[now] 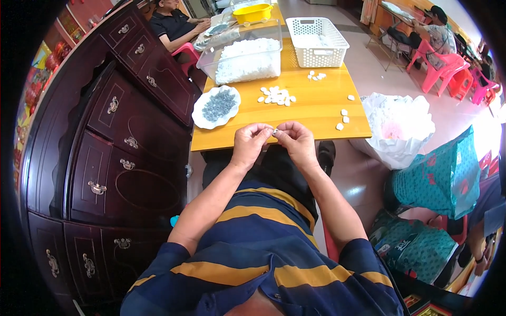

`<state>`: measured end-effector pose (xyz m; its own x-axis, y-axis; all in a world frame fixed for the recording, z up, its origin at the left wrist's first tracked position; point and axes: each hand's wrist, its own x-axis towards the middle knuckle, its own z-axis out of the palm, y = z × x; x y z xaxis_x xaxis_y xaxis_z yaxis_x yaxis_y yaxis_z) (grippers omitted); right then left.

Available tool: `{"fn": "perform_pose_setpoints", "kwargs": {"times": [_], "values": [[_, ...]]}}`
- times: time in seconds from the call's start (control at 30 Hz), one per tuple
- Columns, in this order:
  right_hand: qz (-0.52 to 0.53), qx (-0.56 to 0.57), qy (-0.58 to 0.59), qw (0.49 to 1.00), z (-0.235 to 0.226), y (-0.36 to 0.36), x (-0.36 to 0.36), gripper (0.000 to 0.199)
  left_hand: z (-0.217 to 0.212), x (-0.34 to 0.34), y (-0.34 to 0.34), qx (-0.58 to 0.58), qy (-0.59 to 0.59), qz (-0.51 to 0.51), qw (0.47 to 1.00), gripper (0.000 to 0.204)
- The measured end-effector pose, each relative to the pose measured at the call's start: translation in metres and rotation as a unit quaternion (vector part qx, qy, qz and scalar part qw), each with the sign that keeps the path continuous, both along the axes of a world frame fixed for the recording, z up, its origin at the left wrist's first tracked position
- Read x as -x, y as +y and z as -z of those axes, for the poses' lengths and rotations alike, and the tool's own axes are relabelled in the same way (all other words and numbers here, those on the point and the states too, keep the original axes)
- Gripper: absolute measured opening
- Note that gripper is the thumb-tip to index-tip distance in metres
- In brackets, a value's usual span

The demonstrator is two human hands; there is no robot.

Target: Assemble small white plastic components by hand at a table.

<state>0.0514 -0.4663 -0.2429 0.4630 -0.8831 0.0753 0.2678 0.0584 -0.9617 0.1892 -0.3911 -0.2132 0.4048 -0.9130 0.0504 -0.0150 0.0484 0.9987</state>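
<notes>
At the table's near edge, my left hand and my right hand meet fingertip to fingertip. Thumbs and forefingers of both are pinched on a small pale piece with a dark spot; its kind is too small to make out. Just beyond lies a loose heap of small white rounded pieces. To the left, a white scalloped dish holds many tiny dark grey parts. A few single white pieces lie along the table's right side.
On the yellow wooden table stand a clear bin of white pieces and a white perforated basket. A dark cabinet flanks the left. White and teal bags stand right. Other people sit farther off.
</notes>
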Motion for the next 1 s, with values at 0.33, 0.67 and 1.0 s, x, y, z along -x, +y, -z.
{"fn": "perform_pose_setpoints", "kwargs": {"times": [0.33,0.67,1.0], "values": [[0.058,0.126,0.080,0.987,0.000,0.004,0.001,0.011,-0.008,-0.001,-0.001,0.037,-0.248,-0.004,0.968,0.011],[0.077,-0.012,-0.021,0.997,0.016,-0.022,0.014,0.017,0.002,-0.020,-0.052,-0.033,-0.101,0.069,0.992,0.028],[0.116,-0.097,-0.089,0.984,0.018,-0.031,0.020,0.022,0.024,-0.022,-0.117,0.017,-0.610,0.022,0.792,0.031]]}}
